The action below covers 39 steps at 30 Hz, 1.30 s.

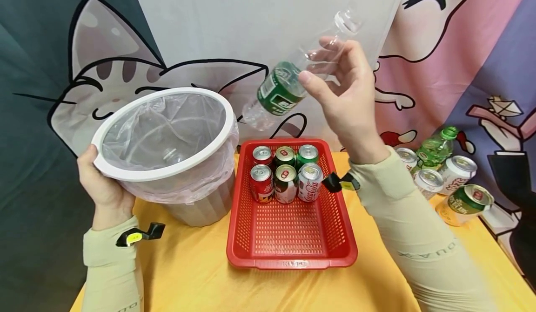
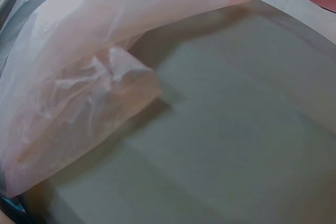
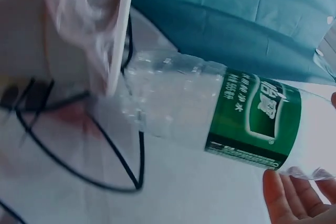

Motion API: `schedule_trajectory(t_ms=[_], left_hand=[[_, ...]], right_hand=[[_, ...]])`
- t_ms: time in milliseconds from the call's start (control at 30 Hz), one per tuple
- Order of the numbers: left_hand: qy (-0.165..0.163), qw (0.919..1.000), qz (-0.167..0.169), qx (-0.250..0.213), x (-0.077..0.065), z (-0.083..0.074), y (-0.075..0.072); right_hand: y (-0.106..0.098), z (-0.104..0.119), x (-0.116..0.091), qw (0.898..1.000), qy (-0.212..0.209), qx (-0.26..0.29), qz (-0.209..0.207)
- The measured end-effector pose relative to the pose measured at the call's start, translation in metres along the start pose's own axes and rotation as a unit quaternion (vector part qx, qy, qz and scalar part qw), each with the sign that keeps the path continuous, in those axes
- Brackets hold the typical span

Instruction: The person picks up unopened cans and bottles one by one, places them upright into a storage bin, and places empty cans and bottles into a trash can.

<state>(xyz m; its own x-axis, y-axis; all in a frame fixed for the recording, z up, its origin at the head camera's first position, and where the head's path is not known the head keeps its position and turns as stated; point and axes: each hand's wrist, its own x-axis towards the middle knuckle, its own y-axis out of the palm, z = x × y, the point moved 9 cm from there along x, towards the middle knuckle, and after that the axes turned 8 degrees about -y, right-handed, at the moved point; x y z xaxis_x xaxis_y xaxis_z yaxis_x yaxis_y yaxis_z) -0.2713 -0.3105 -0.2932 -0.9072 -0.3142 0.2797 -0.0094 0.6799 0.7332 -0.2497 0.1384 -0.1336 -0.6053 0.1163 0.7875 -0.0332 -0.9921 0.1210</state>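
My right hand (image 1: 349, 93) grips a clear plastic bottle (image 1: 279, 88) with a green label, tilted with its neck up to the right and its base toward the bin. In the right wrist view the bottle (image 3: 210, 114) lies sideways across the frame, fingers at its neck end. On the left, my left hand (image 1: 104, 184) holds the white rim of a trash bin (image 1: 201, 209), which leans with its mouth facing me. A pinkish plastic bag (image 1: 213, 163) lines the bin and folds over the outside. Inside it a clear bottle shows faintly. The bag (image 2: 79, 87) covers much of the left wrist view.
A red basket (image 1: 289, 237) holds several drink cans (image 1: 286, 181) in two rows at its back. To the right stand more cans (image 1: 465, 205) and a green plastic bottle (image 1: 435, 149). A yellow cloth (image 1: 188, 265) covers the table; a cartoon curtain hangs behind.
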Motion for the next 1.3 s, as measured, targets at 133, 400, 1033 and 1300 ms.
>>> schedule_trajectory(t_ms=[133, 400, 1033, 1300], left_hand=[[0.003, 1.0000, 0.000, 0.007, 0.000, -0.001, 0.001], [0.010, 0.9998, -0.002, 0.015, -0.001, -0.002, -0.001], [0.011, 0.9997, -0.011, 0.022, -0.002, -0.003, -0.002], [0.012, 0.9994, -0.004, 0.032, -0.001, -0.002, -0.001]], right_hand=[[0.021, -0.005, -0.006, 0.998, 0.006, 0.056, -0.004], [0.062, -0.016, -0.017, 0.996, 0.014, 0.088, 0.021], [0.148, -0.061, -0.061, 0.983, 0.053, -0.024, 0.172], [0.163, -0.067, -0.065, 0.976, 0.041, -0.078, 0.200]])
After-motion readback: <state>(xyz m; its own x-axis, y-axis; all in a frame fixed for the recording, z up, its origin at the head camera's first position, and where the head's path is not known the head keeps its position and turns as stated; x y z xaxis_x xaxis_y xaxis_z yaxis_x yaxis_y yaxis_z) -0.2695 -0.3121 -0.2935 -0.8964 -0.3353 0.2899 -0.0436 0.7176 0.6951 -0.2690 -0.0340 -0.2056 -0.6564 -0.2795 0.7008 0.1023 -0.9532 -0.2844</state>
